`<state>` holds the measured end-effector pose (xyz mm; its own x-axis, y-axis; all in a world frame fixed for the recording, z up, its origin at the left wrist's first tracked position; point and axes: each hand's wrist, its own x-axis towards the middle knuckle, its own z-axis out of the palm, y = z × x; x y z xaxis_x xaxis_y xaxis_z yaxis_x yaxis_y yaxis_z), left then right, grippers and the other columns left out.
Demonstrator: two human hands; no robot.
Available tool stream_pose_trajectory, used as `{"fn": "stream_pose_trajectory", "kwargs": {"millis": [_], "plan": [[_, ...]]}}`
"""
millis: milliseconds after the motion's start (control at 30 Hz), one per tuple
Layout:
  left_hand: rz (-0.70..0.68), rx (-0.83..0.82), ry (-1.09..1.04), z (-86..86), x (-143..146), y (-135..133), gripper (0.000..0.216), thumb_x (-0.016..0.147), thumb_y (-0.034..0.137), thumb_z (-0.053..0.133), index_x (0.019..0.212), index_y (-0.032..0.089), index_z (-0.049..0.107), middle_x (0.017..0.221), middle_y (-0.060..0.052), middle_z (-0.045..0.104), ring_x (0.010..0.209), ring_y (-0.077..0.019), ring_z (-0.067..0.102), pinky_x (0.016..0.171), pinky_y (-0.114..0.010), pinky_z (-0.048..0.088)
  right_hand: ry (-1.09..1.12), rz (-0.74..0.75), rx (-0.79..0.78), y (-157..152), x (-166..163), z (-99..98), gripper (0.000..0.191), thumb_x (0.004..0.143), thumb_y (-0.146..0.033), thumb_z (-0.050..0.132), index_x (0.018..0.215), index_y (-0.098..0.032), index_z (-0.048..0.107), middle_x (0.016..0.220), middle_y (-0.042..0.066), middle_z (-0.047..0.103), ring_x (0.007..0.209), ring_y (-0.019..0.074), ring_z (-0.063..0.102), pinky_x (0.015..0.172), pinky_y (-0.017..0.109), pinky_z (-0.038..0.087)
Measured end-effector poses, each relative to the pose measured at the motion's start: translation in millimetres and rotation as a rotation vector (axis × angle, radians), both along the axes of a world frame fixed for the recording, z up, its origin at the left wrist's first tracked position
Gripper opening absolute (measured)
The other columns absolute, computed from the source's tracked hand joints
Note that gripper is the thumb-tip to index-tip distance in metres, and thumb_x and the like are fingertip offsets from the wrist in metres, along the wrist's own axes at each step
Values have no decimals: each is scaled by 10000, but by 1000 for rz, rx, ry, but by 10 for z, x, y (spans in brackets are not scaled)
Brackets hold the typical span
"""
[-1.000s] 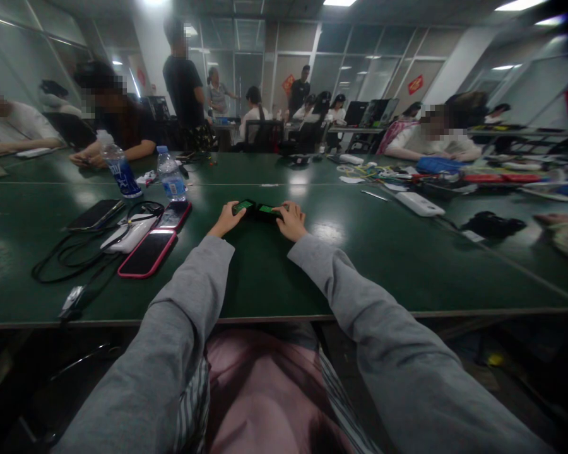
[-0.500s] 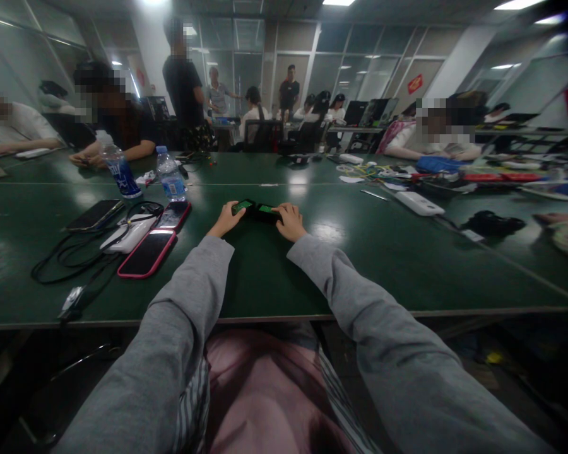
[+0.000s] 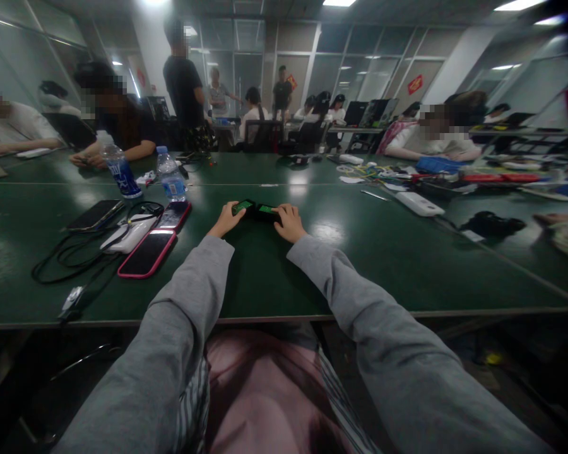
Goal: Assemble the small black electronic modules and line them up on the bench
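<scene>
Two small black devices with lit green screens lie side by side over the green table, their inner ends close together. My left hand [image 3: 226, 219] grips the left device [image 3: 243, 206] by its outer end, with the thumb along the near edge of its screen. On the right device [image 3: 266, 209], my right hand [image 3: 289, 222] is closed around the outer end. One of its fingertips rests at the screen's edge. What the screens display is too small to read, and the undersides of both devices are hidden.
To my left lie a red-framed phone [image 3: 147, 253], a black phone [image 3: 96, 215], a white power bank [image 3: 130, 234] and looped cables. Two water bottles [image 3: 171, 175] stand behind them. On the right are a white device [image 3: 419, 203], a black object [image 3: 495, 222] and tangled wires. People sit across the table.
My right hand's fingers have shifted slightly on the right device. My left hand and both devices look unmoved. In the background, a standing person has moved slightly left.
</scene>
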<state>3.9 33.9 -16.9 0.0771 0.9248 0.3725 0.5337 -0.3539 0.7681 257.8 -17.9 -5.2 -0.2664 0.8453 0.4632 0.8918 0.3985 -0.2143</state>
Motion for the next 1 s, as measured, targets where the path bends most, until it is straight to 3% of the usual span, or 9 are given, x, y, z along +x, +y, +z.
{"fn": "stream_pose_trajectory", "kwargs": {"millis": [1000], "plan": [[16,19,16,40,60,-61,454,853,364,626,1257,189,513,1287,-128,522,1240,-253,502,1084,-451,381,-63,-7,-51,-104,-15,17,619,835,-262,580,1425,-203,403,1445,157,341,1346,360,268,986,569,459]]}}
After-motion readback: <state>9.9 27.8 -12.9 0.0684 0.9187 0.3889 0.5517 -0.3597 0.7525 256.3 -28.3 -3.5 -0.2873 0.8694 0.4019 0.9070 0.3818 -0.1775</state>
